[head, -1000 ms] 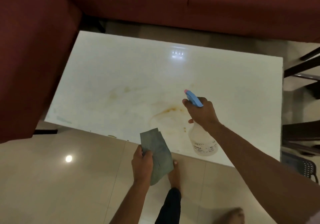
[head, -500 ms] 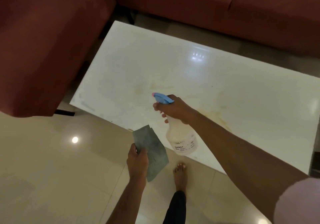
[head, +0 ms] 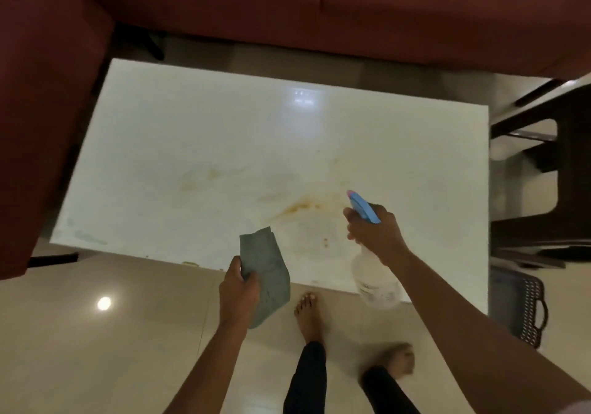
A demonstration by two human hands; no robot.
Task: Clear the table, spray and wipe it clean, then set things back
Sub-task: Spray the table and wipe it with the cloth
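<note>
Head view: since half a second ago the right hand (head: 375, 237) has carried the spray bottle (head: 375, 280) from the tabletop's near left part back towards its near right edge, nozzle aimed over the orange stain (head: 300, 206). That suggests spraying is under way across the dirty patches, with wiping yet to start. The red sofa (head: 287, 7) wraps the far and left sides of the white table (head: 192, 132), whose glossy top carries only stains and a lamp reflection. A dark chair (head: 543, 170) stands off the right edge, a grey basket (head: 518, 304) below it on the tiled floor (head: 96, 349). The right fingers are curled round the bottle's neck under the blue trigger. The left hand (head: 240, 288) pinches the grey cloth (head: 267, 272) at the near edge.
</note>
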